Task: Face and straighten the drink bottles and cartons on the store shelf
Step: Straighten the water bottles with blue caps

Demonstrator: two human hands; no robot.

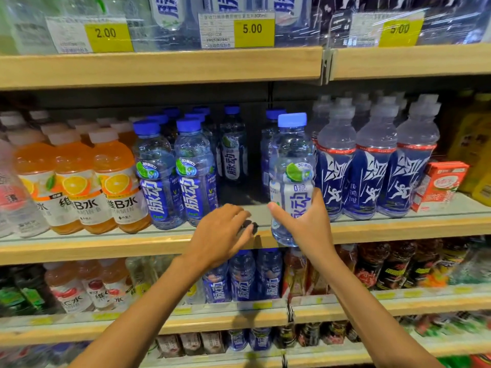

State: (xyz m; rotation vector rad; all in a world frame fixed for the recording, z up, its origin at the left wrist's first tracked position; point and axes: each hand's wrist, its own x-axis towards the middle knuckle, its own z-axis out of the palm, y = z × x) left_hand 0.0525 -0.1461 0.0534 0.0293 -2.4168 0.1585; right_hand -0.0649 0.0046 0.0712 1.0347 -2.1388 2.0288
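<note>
My right hand [305, 224] grips the lower half of a clear blue-capped drink bottle [292, 155] with a white and blue label, upright, its base just in front of the middle shelf's wooden edge [132, 248]. My left hand [223, 235] hovers over that shelf edge, fingers loosely curled and holding nothing. Between the hands lies a gap in the front row; a single bottle [233, 147] stands further back in it. Two blue-labelled bottles [172, 176] of the same brand stand at the front, left of the gap.
Orange vitamin drink bottles [77, 181] fill the left of the shelf. Dark blue sport bottles [372, 166] stand to the right, then a red and white carton [438, 184] and yellow packs. Price tags [252, 29] hang on the shelf above. Lower shelves hold more bottles.
</note>
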